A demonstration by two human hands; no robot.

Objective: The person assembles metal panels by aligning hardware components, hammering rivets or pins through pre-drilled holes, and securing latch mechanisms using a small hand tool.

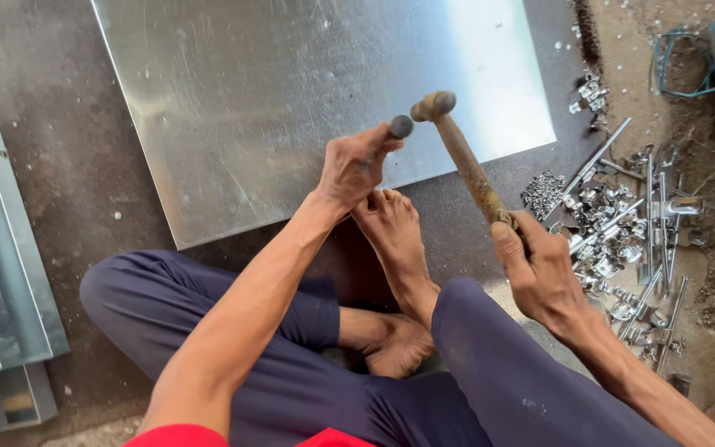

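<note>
A seated person's right hand (539,269) grips one rusty hammer (463,157), and the left hand (356,168) pinches a punch (399,127) upright on one metal sheet (308,91). A bare foot (392,232) presses the sheet's near edge. Shiny fittings (622,232) (too many to count) lie heaped at right, and grey channels (2,273) lie at left.

1 head-worn view, looking steeply down from above the seated person's crossed legs in dark blue trousers (291,389), close range. Faces forward over the flat shiny steel sheet (291,99) on the dark floor; pile of small chrome metal fittings (622,240) at right edge.
</note>
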